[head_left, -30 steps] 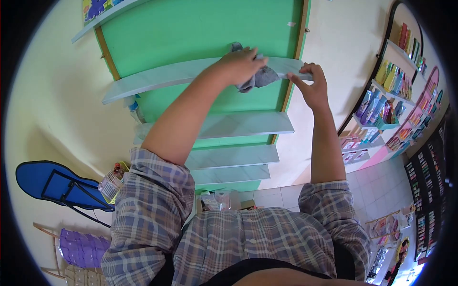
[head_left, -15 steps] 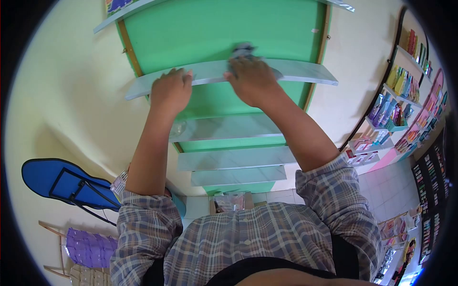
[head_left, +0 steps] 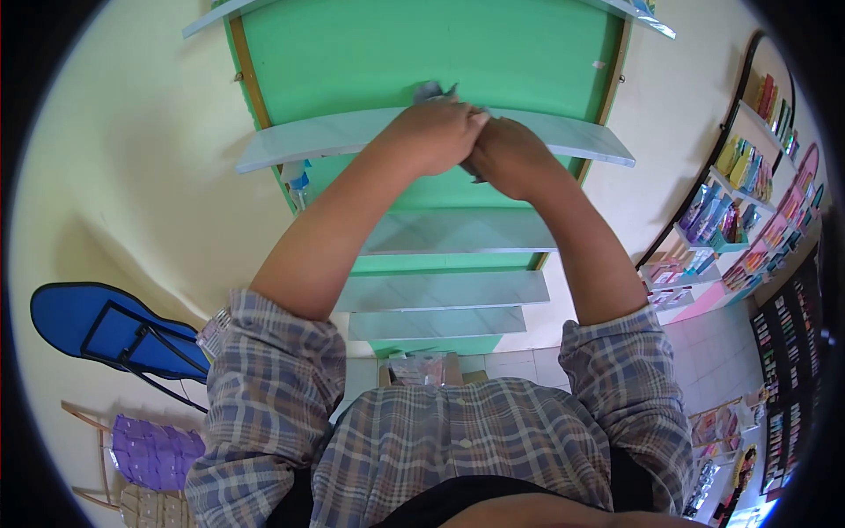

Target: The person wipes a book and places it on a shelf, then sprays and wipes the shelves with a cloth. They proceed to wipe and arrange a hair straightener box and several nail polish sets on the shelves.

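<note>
A crumpled grey cloth shows above and below my two hands, in front of a marble-patterned shelf on a green back panel. My left hand is closed on the cloth, its fingers bunched against the other hand. Touching it on the right, my right hand is also closed around the cloth, with part of the grey fabric hanging below. The fingertips are partly hidden. A clear spray bottle with a blue and white head stands below the shelf's left part, beyond my left forearm.
More marble-patterned shelves run below, and another shelf edge is above. A blue folded board leans at the left, above a purple hanging item. Stocked wall shelves line the right. A box sits on the floor.
My left hand has left the shelf edge and moved right to join my right hand at the cloth. The right hand has shifted slightly right and down. The spray bottle now shows more clearly.
</note>
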Tool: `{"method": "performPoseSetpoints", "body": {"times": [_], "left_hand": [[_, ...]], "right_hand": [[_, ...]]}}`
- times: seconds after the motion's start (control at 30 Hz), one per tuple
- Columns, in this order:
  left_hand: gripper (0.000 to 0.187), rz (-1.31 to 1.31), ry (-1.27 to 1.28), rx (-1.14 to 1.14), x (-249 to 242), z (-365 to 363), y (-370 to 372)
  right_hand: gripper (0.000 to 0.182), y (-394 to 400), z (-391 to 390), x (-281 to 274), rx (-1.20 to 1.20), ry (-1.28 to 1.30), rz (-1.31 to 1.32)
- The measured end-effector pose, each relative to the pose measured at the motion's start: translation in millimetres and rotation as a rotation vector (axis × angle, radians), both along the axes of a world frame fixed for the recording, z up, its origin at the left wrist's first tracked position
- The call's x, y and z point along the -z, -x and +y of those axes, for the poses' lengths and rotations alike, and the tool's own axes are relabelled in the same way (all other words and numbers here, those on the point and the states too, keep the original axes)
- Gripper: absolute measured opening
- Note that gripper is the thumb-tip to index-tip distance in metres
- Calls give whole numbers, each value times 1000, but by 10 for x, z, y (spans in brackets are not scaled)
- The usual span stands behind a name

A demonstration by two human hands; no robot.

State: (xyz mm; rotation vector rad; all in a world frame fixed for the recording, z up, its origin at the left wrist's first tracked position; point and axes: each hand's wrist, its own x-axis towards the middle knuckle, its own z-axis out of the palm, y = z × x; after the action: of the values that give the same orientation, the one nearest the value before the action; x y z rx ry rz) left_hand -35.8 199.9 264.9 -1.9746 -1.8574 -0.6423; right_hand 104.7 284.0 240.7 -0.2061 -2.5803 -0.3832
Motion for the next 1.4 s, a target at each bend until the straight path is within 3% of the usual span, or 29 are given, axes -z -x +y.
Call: {"method": "performPoseSetpoints", "body": {"times": [0.07, 0.13, 0.2, 0.23, 0.33, 0.37, 0.43, 0.5, 0.6, 0.67, 0.77, 0.87, 0.97, 1.07, 1.13, 1.23, 1.27, 1.33, 1.4], "left_hand": [[36, 379, 94, 88, -15, 234, -173], [33, 389, 90, 118, 3, 440, -416], [36, 269, -3, 181, 41, 547, -610], [36, 271, 5, 178, 63, 589, -620], [41, 121, 49, 86, 87, 622, -659], [44, 12, 150, 5, -17, 460, -623], [48, -104, 258, -88, -33, 236, -464], [53, -44, 110, -234, 11, 8, -232], [53, 95, 13, -363, 12, -526, 160], [46, 42, -427, -253, 118, -953, 470], [34, -198, -720, -320, 256, -1462, 588], [38, -331, -919, -334, 687, -1671, 928], [51, -533, -830, -525, 984, -1682, 1019], [60, -766, -709, -522, 1177, -1555, 1109], [69, -758, -651, -542, 1298, -1536, 1136], [82, -540, -543, -520, 1468, -1306, 1023], [82, -557, -559, -554, 1504, -1288, 1004], [82, -674, -646, -541, 1616, -1198, 1078], [67, -736, -762, -368, 1576, -1193, 1094]], "right_hand": [[12, -207, 244, 65, -38, -187, 49], [10, -473, 418, 51, -41, -115, 26], [12, -726, 626, 67, 99, -217, -58], [20, -802, 502, -1, 147, 144, 7], [31, -719, 460, 4, 222, 249, 98], [38, -654, 113, -244, 367, 543, -1], [38, -430, 93, -232, 334, 518, -4], [39, -119, 80, -137, 285, 495, -4], [40, 409, -93, -49, 66, 254, 160], [41, 752, -364, -93, 190, 290, 138], [44, 1125, -565, -130, 131, 317, 77], [45, 1453, -901, -180, 160, 190, -22], [44, 1683, -1050, -136, 46, 210, 44], [43, 1799, -1063, -179, -81, 222, 12], [41, 1859, -1032, -202, -132, 218, 7], [40, 1634, -758, -156, -254, 223, 2], [41, 1485, -653, -184, -332, 218, -1], [40, 973, -507, -216, -230, 193, -5], [41, 546, -343, -204, -145, 278, 33]]}}
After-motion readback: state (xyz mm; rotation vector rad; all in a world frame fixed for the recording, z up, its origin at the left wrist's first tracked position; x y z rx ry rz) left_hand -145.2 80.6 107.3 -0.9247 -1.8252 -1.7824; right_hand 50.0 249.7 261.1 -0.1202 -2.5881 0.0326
